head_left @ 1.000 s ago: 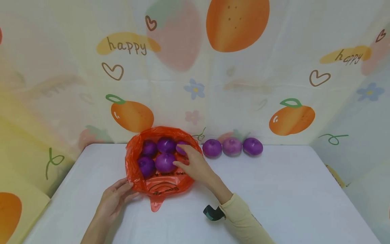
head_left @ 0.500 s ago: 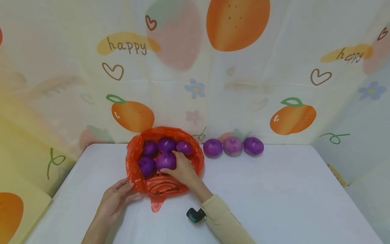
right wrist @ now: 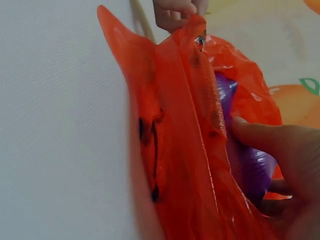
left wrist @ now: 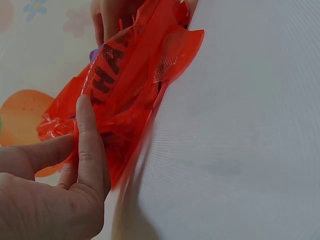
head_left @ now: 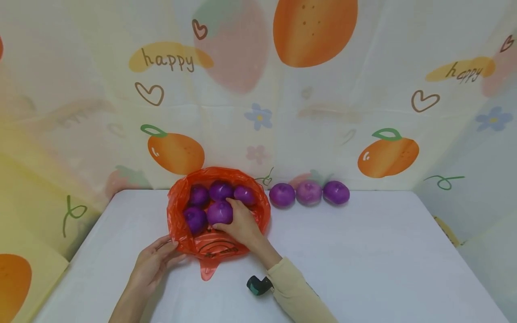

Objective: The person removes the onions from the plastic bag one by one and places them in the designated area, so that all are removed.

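A red plastic bag [head_left: 175, 215] lies with its mouth spread on the white table, several purple onions inside. My left hand [head_left: 151, 264] pinches the bag's near left edge between thumb and fingers, as the left wrist view shows on the red film [left wrist: 120, 105]. Inside the bag my right hand [head_left: 244, 228] grips the front onion [head_left: 219, 213], thumb in front and fingers behind it. In the right wrist view that onion [right wrist: 257, 172] is partly hidden by the bag's side. Behind it sit other onions [head_left: 221, 191], one near my right knuckles [head_left: 244, 195].
Right of the bag, three purple onions [head_left: 308, 193] stand in a row along the table's back edge. A fruit-printed cloth [head_left: 315, 112] hangs right behind. A small dark device [head_left: 258, 285] is at my right wrist, above the table [head_left: 383, 264].
My right hand has moved left and toward me, from the right rear onion to the front one, and grips it. That onion has shifted very slightly. My left hand stays at the bag's edge.
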`<state>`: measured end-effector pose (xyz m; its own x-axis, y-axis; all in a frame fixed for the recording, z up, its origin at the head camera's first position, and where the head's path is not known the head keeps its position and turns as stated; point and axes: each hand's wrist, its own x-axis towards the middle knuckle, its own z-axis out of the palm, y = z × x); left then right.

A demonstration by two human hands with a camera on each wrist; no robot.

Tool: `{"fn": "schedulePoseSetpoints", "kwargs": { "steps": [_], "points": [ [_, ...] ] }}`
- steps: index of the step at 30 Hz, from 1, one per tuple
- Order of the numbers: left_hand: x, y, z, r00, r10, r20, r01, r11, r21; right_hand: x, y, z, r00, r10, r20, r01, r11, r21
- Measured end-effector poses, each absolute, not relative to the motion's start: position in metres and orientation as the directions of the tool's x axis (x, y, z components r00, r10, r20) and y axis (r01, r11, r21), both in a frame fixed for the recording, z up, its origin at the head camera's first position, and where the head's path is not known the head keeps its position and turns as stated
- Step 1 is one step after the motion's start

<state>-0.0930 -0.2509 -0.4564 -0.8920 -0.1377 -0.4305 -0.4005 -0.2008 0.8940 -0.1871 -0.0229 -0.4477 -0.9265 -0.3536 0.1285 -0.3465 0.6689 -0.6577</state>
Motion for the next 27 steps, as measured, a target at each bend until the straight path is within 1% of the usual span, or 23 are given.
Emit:
{"fn": "schedulePoseSetpoints", "kwargs": {
  "steps": [3, 13, 19, 24, 27],
  "points": [
    [-0.093, -0.25, -0.456, -0.893, -0.138, -0.429, -0.398, -0.203, 0.895, -0.187, -0.019, -0.441, -0.918, -0.374, 0.134, -0.366, 0.666, -0.65],
    [-0.091, -0.248, -0.454, -0.904, -0.108, -0.415, -0.387, -0.207, 0.898, -0.185, 0.014, -0.409, -0.902, -0.396, 0.173, -0.396, 0.598, -0.697],
    [-0.091, -0.248, -0.453, -0.909, -0.099, -0.406, -0.377, -0.224, 0.899, -0.181, 0.037, -0.394, -0.915, -0.354, 0.193, -0.374, 0.567, -0.734],
    [-0.092, -0.249, -0.451, -0.9, -0.101, -0.423, -0.392, -0.235, 0.889, -0.179, 0.059, -0.389, -0.922, -0.328, 0.205, -0.364, 0.559, -0.745],
    [-0.092, -0.249, -0.45, -0.903, -0.088, -0.419, -0.387, -0.254, 0.887, -0.179, 0.074, -0.388, -0.922, -0.309, 0.233, -0.371, 0.538, -0.757]
  ]
}}
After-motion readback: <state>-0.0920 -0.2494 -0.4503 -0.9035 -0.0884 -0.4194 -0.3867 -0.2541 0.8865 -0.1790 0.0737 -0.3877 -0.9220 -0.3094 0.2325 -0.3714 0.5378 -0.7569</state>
